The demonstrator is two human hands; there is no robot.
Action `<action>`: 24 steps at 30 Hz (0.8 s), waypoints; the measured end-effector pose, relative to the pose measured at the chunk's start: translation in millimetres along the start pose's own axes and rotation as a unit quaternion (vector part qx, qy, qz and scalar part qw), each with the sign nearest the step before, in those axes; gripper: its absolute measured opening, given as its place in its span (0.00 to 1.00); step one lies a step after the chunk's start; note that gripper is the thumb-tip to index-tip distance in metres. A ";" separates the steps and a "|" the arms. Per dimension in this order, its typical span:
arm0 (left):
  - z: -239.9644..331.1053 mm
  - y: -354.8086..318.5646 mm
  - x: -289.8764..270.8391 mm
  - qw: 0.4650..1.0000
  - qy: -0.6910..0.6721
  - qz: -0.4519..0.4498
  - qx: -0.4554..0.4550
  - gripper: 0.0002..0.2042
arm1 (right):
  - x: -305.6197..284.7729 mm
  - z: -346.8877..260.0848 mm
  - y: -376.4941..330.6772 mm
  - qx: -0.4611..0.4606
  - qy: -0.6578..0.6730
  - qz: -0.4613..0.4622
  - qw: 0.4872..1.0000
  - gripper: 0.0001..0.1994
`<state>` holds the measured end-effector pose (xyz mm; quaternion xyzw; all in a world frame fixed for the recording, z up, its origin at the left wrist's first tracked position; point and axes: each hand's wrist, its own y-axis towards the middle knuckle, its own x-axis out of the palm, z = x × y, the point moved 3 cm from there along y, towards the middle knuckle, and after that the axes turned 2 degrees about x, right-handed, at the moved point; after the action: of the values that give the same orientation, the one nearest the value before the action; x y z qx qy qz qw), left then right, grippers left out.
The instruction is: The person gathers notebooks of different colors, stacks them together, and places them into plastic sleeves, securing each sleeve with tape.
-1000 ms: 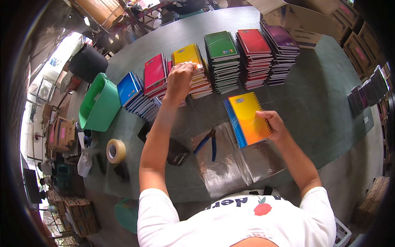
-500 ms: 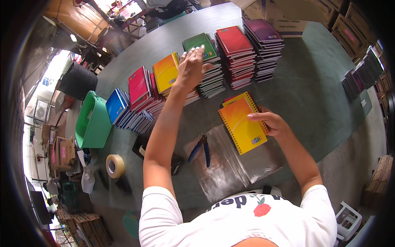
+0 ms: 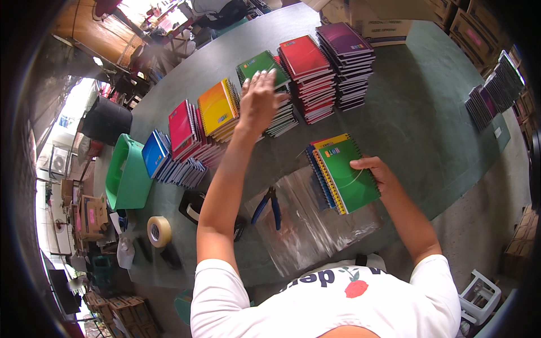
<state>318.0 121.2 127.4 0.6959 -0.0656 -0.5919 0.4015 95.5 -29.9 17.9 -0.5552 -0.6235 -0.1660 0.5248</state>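
While the yellow stack (image 3: pixel 217 110) stands just leftward, the left hand (image 3: pixel 259 101), fingers extended, thumb apart, is over the green stack (image 3: pixel 255 61) (contact is unclear); the red stack (image 3: pixel 304 56), just beside, lies nearer this hand, long axis running away from the person. A notebook bundle (image 3: pixel 349 177) slants, far end leftward, above plastic sheets (image 3: pixel 304 225), pinched by the right hand (image 3: pixel 373 170); beyond, the bench (image 3: pixel 428 112) runs to its curved edge
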 end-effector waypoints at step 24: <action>173.1 26.1 1.1 0.992 -0.001 0.066 0.110 0.06 | -52.1 -85.5 -77.9 -0.058 0.100 0.050 0.992 0.23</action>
<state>176.6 19.8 147.2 0.7296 -0.1758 -0.5538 0.3606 59.5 -150.0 37.2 -0.5960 -0.5287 -0.2298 0.5591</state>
